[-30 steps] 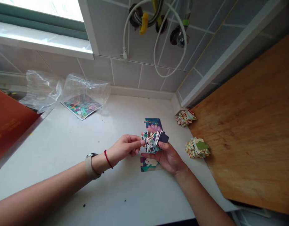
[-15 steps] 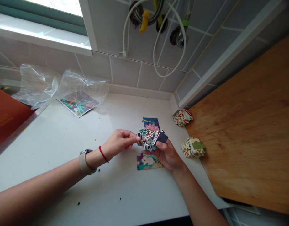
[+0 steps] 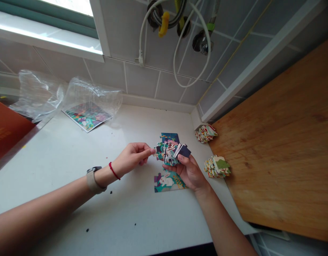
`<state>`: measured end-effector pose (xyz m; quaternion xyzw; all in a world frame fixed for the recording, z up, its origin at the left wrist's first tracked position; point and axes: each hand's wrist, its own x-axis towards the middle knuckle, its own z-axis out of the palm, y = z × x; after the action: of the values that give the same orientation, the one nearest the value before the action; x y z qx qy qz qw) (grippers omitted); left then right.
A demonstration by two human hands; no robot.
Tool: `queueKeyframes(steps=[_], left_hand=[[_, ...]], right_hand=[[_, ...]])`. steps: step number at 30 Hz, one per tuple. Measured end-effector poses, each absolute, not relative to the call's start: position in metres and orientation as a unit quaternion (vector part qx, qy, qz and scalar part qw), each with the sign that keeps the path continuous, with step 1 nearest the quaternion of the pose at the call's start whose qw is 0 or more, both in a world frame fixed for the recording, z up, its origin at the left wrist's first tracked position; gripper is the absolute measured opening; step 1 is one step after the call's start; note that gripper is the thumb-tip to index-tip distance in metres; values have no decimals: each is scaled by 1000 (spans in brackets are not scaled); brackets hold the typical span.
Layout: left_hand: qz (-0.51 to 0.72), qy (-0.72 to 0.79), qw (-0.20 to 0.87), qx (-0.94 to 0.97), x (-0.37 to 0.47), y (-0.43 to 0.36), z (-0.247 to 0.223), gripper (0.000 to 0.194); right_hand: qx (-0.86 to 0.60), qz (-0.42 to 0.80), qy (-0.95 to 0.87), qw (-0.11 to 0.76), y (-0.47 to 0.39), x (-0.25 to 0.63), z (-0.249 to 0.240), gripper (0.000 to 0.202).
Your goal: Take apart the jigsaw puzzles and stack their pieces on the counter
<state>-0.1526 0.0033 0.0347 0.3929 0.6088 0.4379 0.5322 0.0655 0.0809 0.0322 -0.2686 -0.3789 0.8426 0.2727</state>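
Observation:
A fanned stack of jigsaw puzzle pieces rests in my right hand, whose thumb presses on the dark piece at the near right end. My left hand is closed in a pinch at the stack's left edge, thumb and forefinger on a puzzle piece there. Below the hands, joined puzzle pieces with a white rabbit lie on the counter. Dark blue puzzle pieces lie just behind the stack, partly covered by it.
Two more piles of puzzle pieces, one farther back and one nearer, stand by a wooden board. A picture card lies partly under a clear plastic bag. An orange box is at far left; dark crumbs dot the white counter.
My left hand has shifted slightly left, and a piece at the stack's left edge shows more. My right hand keeps hold of the stack. The view has shifted a little.

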Motion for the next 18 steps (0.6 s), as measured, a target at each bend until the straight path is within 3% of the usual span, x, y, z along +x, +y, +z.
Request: queueKeyframes(steps=[5, 11, 18], left_hand=[[394, 598, 570, 402, -152, 2, 32, 41], [388, 611, 520, 454, -154, -1, 35, 36], [316, 598, 558, 481, -163, 0, 41, 35]], right_hand=[[-268, 845, -372, 275, 82, 66, 30, 58], [-276, 842, -373, 275, 84, 64, 26, 54], [-303, 820, -344, 342, 96, 68, 26, 50]])
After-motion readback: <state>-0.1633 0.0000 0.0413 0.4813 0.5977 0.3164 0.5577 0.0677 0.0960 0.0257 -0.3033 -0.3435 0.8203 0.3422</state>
